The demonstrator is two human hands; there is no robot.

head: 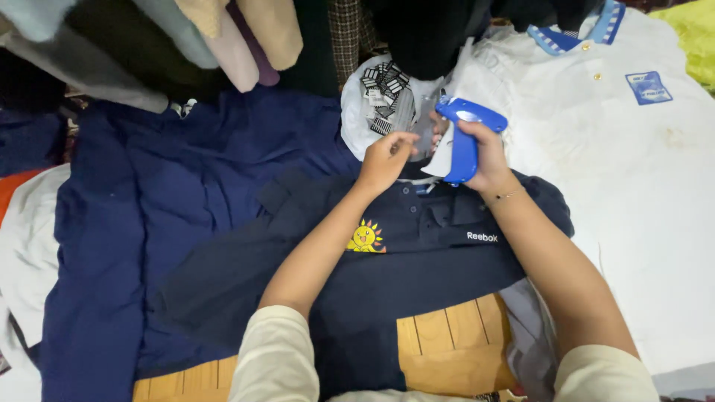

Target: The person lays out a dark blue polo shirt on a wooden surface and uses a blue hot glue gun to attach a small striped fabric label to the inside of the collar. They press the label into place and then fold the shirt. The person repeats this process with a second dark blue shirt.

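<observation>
Tagging gun [465, 141] gripped in right hand [488, 152], left hand [385, 158] beside.

Blue tagging gun [465, 141], navy polo shirt [417, 253]

Glossy plastic tagging gun [465, 141], matt, seemingly cotton navy shirt [417, 246].

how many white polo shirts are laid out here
1 for sure: the white polo shirt with a blue striped collar, at upper right beside the blue tagging gun in the right hand. White cloth at far left may be another; hidden.
</observation>
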